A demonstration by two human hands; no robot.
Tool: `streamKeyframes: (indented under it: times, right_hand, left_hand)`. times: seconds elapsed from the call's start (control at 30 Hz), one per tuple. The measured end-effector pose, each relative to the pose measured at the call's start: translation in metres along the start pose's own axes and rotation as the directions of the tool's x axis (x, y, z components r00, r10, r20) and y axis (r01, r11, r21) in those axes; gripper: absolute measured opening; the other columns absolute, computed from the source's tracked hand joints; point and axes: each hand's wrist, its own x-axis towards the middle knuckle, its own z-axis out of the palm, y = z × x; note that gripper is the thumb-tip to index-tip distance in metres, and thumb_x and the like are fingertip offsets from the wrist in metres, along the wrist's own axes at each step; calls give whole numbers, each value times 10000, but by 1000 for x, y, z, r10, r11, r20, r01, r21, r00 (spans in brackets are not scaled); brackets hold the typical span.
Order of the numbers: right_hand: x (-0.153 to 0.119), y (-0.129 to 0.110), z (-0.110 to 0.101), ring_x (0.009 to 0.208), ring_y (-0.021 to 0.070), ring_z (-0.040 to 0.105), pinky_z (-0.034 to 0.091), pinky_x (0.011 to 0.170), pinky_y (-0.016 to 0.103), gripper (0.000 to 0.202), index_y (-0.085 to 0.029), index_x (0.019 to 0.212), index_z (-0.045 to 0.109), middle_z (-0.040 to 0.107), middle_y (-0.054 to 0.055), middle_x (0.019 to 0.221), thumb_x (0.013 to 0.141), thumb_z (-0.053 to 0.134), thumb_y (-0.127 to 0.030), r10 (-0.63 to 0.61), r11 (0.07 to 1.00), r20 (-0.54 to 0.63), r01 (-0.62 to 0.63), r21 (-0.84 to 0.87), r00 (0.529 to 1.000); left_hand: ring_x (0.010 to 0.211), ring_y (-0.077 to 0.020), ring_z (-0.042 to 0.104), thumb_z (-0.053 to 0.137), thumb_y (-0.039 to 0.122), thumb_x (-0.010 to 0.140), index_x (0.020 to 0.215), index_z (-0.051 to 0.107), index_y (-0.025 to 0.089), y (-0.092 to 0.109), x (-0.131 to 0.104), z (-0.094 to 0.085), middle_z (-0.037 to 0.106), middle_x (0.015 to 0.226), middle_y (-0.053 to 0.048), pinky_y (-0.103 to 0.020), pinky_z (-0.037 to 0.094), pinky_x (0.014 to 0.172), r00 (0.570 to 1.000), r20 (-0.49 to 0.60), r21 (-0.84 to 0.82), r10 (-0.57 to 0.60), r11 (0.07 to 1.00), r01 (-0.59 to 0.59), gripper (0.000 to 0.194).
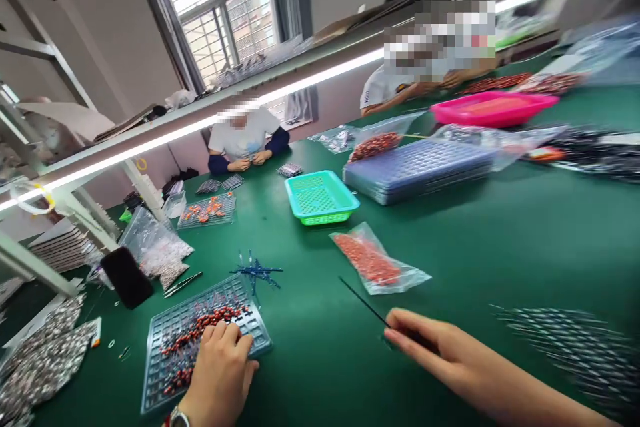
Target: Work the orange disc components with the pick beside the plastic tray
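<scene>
My left hand (220, 367) rests over a grey-blue grid tray (153, 347), its fingers curled down among small red-and-black parts (215, 317) with thin leads. Its fingertips are hidden, so what they grip does not show. To the right, my right hand (435, 347) pinches a thin dark rod (364, 300) between thumb and fingers, its free end pointing up and left above the green table. Just behind the tray lies a loose pile of dark blue thin pieces (256, 270). A clear bag of orange-red parts (367, 259) lies beyond my right hand.
A green basket (323, 197), stacked blue trays (415, 170) and a pink tray (495, 110) stand farther back. At left are a black phone (127, 277), tweezers (183, 285) and bagged parts (155, 250). Dark striped pieces (575, 347) lie at right. Two people sit across the table.
</scene>
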Motion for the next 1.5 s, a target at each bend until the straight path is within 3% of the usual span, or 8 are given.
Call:
streamKeyframes:
  times: [0.07,0.2,0.33,0.47,0.7,0.97,1.17,1.5]
  right_hand:
    - [12,5,-24,604,189,543,450,567,272,333,-231,627,596,590,-9,620,741,662,-538,64,997,-244,-49,67,968]
    - [46,24,-58,834,249,621,502,721,333,272,-220,789,640,670,43,825,886,575,-465,159,987,-417,-129,100,895]
    - [77,38,-60,916,211,657,552,793,396,227,-157,1102,633,661,59,1099,957,594,-327,240,968,-343,-200,150,908]
    - [87,39,-48,945,221,663,568,794,410,275,-158,1184,605,645,72,1160,957,603,-313,270,955,-231,-230,186,935]
    - [56,35,-33,870,196,672,574,748,372,223,-149,1103,635,672,52,1068,961,598,-317,261,944,-106,-230,237,960]
    - [41,25,-10,955,219,657,561,807,415,266,-163,1178,606,643,75,1164,960,597,-315,367,886,-115,-308,347,923]
    - [40,5,5,974,222,653,560,818,420,278,-173,1203,596,631,82,1198,963,592,-312,414,809,-65,-335,484,908]
    - [46,-27,56,980,225,652,560,820,426,290,-171,1213,591,628,84,1205,960,597,-314,424,678,14,-328,658,906]
  left_hand:
    - [963,-268,532,663,161,781,958,671,223,22,30,7,632,971,-66,-517,379,916,997,31,-109,72,992,-69,187]
    - [987,-199,584,625,353,870,1023,627,171,75,112,44,628,1050,-51,-440,476,909,985,115,-367,129,927,-78,238]
    - [1004,-193,607,554,384,921,1171,575,184,112,185,84,598,1191,-81,-405,535,858,979,205,-613,10,781,120,320]
    - [997,-200,615,571,385,913,1202,553,163,125,216,101,598,1182,-85,-413,544,837,933,355,-728,-53,611,311,365]
    - [1016,-206,610,578,375,909,1203,554,163,109,188,90,593,1196,-87,-422,538,854,851,519,-725,-74,489,485,363]
    - [1012,-205,611,579,378,908,1196,558,159,98,145,80,596,1190,-89,-419,538,853,781,625,-698,-17,435,568,362]
    - [997,-199,615,581,371,908,1194,558,161,96,136,74,599,1181,-85,-409,544,837,798,603,-750,13,351,561,355]
    - [924,-174,625,578,359,912,1181,558,160,61,99,56,614,1122,-71,-370,556,780,861,508,-849,14,177,498,336]
